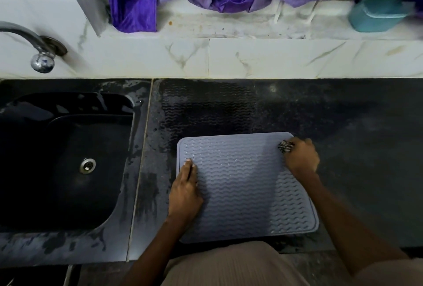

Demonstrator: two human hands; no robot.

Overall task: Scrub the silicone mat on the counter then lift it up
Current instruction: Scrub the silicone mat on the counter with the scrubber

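A grey silicone mat (242,185) with a wavy ribbed surface lies flat on the black counter (354,148), near its front edge. My left hand (185,191) rests flat on the mat's left side, fingers together and pointing away from me. My right hand (301,158) is at the mat's far right corner, closed around a steel wool scrubber (285,146) that pokes out by the thumb and touches the mat.
A black sink (64,159) with a metal drain lies to the left, and a chrome tap (34,45) sticks out above it. Wet wavy prints mark the counter behind the mat. A teal tub (380,14) and purple cloth (137,10) sit on the back ledge.
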